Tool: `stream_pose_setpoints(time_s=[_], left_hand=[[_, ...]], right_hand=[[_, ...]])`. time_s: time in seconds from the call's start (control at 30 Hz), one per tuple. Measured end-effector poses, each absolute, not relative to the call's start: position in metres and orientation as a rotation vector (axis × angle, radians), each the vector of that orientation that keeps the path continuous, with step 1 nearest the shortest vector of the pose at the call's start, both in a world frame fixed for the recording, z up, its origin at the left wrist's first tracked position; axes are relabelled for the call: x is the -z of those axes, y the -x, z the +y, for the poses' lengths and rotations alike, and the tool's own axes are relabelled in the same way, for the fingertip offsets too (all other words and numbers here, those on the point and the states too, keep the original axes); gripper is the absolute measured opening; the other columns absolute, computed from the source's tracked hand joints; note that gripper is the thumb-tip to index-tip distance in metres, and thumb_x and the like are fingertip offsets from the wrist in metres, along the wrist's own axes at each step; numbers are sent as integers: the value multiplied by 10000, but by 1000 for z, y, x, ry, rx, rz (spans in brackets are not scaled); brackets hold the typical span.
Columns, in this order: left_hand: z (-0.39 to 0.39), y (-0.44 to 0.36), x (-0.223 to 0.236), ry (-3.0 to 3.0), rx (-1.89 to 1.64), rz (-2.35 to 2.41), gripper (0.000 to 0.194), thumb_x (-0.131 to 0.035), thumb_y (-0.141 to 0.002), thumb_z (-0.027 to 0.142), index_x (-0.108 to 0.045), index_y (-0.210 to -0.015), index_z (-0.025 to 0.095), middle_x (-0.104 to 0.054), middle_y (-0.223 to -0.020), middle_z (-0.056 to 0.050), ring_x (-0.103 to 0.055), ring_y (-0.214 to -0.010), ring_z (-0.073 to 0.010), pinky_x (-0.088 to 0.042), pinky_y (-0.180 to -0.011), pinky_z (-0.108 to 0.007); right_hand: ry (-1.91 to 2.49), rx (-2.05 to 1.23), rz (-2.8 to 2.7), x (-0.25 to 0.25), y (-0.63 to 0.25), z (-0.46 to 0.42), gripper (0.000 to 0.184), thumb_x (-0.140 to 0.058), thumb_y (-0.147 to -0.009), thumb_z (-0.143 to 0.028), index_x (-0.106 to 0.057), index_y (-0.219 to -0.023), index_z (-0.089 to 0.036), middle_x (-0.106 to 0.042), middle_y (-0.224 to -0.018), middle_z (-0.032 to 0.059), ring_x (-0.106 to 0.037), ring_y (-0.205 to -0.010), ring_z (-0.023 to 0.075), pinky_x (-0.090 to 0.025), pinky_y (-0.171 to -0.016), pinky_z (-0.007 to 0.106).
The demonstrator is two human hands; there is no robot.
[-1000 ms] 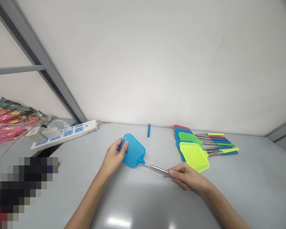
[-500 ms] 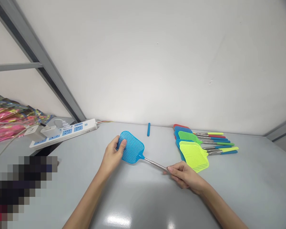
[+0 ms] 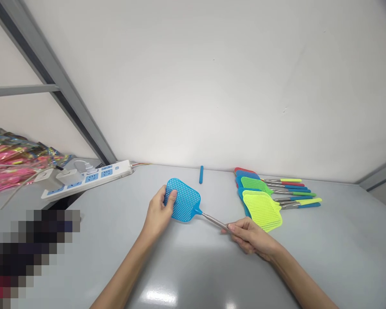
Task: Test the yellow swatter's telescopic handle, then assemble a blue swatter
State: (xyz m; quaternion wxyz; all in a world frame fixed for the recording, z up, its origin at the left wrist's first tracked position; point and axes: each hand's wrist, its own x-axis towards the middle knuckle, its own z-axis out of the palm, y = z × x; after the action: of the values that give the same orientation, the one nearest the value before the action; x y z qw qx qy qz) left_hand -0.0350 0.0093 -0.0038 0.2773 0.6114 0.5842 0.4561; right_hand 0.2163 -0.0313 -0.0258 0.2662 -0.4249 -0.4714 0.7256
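A blue fly swatter (image 3: 185, 200) with a mesh head and a telescopic metal rod (image 3: 214, 220) is held over the grey table (image 3: 193, 266). My left hand (image 3: 159, 212) pinches the left edge of the mesh head. My right hand (image 3: 249, 237) is closed around the rod's other end, and the handle is hidden inside it. A loose blue handle sleeve (image 3: 201, 174) lies by the wall behind the swatter.
A stack of several fly swatters (image 3: 260, 198) in yellow-green, green, blue and red lies at the right, handles pointing right. A white power strip (image 3: 88, 179) with plugs sits at the back left. Pink shiny packages (image 3: 9, 161) lie at the far left.
The visible rod between the mesh head and my right hand has become shorter. My left hand and the mesh head have shifted right towards the right hand.
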Motion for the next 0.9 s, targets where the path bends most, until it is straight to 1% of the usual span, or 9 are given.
stream_pose_setpoints(time_s=[0.17, 0.23, 0.3, 0.33, 0.37, 0.47, 0.53, 0.77, 0.9], left_hand=[[12, 38, -1, -1604, -1202, 1465, 249, -382, -758, 406, -433, -697, 171, -443, -628, 19, -439, -598, -117, -353, -541, -216], [13, 41, -4, -1618, -1179, 1440, 249, -390, -755, 404, -427, -675, 171, -431, -610, 27, -433, -584, -111, -349, -536, -213], [13, 41, -4, -1633, -1167, 1467, 255, -402, -747, 406, -426, -653, 171, -416, -583, 34, -425, -562, -107, -341, -519, -208], [12, 40, -2, -1636, -1169, 1493, 255, -407, -744, 406, -430, -649, 170, -414, -574, 35, -423, -554, -107, -339, -511, -207], [12, 39, 0, -1638, -1173, 1515, 251, -409, -741, 402, -440, -656, 169, -421, -573, 33, -425, -553, -108, -339, -509, -207], [10, 32, 7, -1632, -1195, 1515, 221, -422, -735, 374, -480, -706, 163, -472, -611, 20, -442, -578, -114, -351, -527, -211], [10, 28, 10, -1602, -1186, 1459, 208, -436, -729, 359, -494, -716, 159, -498, -633, 10, -454, -597, -119, -359, -542, -215], [12, 30, 5, -1524, -1107, 1312, 245, -431, -737, 384, -493, -706, 149, -546, -645, -9, -519, -645, -141, -404, -602, -242], [13, 30, 1, -1507, -1083, 1297, 281, -446, -720, 416, -511, -713, 143, -568, -670, -20, -532, -652, -148, -413, -613, -250]], right_hand=[[1151, -1955, -1319, 24, -217, -31, 379, -494, -709, -439, -599, -841, -100, -292, -434, -72, -163, -324, 14, -89, -308, 188], [1132, -1963, -1406, 22, -215, -32, 383, -473, -720, -446, -596, -844, -106, -327, -438, -63, -209, -316, 17, -131, -312, 186], [1117, -1985, -1489, 21, -214, -33, 390, -458, -724, -456, -591, -842, -110, -393, -467, -40, -283, -323, 28, -181, -323, 188], [1127, -2000, -1501, 21, -214, -33, 394, -457, -721, -463, -588, -840, -111, -416, -487, -30, -303, -331, 32, -188, -325, 188], [1148, -2019, -1485, 21, -214, -34, 399, -461, -715, -469, -586, -837, -110, -421, -500, -26, -300, -334, 30, -177, -321, 186], [1225, -2052, -1344, 23, -215, -35, 392, -478, -705, -467, -583, -823, -108, -373, -495, -42, -210, -333, 13, -95, -311, 185], [1253, -2045, -1277, 24, -217, -34, 378, -486, -704, -459, -582, -808, -108, -355, -492, -47, -170, -338, 10, -62, -316, 190], [1257, -2060, -1299, 21, -222, -31, 387, -515, -680, -456, -593, -795, -95, -351, -473, -43, -173, -345, 15, -46, -320, 193], [1248, -2092, -1288, 19, -224, -29, 381, -509, -683, -455, -590, -787, -97, -346, -478, -45, -150, -341, 10, -40, -318, 193]])
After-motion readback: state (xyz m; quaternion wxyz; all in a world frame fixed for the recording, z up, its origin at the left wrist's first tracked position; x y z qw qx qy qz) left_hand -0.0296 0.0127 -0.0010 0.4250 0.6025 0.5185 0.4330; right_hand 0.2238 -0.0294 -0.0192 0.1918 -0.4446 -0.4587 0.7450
